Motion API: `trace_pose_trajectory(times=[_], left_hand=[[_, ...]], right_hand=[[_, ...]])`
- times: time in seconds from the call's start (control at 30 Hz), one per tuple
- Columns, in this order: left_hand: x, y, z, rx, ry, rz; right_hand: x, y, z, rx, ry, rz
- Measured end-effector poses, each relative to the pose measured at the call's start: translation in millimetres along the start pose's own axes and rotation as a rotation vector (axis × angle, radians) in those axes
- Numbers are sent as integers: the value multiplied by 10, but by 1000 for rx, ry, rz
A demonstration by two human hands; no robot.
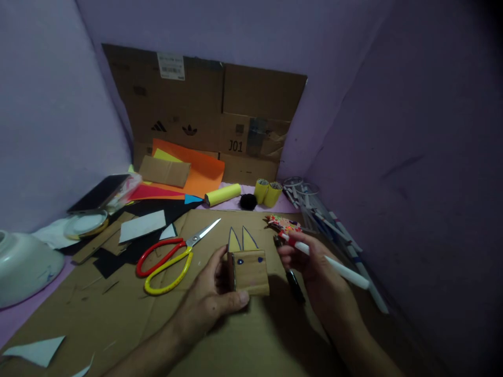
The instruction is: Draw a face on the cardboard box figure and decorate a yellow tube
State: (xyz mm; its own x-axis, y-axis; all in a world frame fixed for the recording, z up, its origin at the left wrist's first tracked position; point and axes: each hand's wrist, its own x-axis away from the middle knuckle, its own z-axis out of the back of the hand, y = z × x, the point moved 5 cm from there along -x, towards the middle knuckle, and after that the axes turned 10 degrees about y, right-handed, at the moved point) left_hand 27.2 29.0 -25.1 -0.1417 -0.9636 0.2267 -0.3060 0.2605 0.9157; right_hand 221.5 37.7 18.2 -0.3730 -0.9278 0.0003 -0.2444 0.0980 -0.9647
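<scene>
My left hand [214, 296] grips a small cardboard box [253, 272] by its left side and lower edge. Two dark eyes are drawn on its front, and two pointed yellow ears [242, 239] with dark outlines rise from its top. Between the fingers of my right hand [314, 269] is a white marker [341, 269], its red tip end pointing toward the box but apart from it. Beneath that hand a black marker [294, 285] lies on the cardboard sheet [188, 324]. Just beyond is a flower-patterned item [285, 224], partly hidden by my fingers.
Scissors [188, 246] with red and yellow handles lie open left of the box. Yellow rolls [223, 195] and a black fuzzy ball [248, 201] sit behind. A white bowl [23, 267] stands far left; rolled paper sticks [341, 235] line the right wall.
</scene>
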Motion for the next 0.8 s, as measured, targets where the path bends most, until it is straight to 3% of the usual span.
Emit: trace_pose_trajectory(times=[0.13, 0.3, 0.37, 0.57, 0.8], left_hand=[[-5, -11, -2, -20, 13, -10], [0, -23, -19, -40, 4, -19], [11, -17, -29, -34, 2, -20], [40, 46, -66, -74, -7, -43], [39, 56, -53, -120, 17, -48]], right_hand=[[140, -45, -39, 13, -66, 52], [257, 112, -61, 24, -144, -2], [275, 144, -65, 62, -163, 42], [406, 38, -97, 344, 26, 341], [451, 61, -122, 396, -40, 341]])
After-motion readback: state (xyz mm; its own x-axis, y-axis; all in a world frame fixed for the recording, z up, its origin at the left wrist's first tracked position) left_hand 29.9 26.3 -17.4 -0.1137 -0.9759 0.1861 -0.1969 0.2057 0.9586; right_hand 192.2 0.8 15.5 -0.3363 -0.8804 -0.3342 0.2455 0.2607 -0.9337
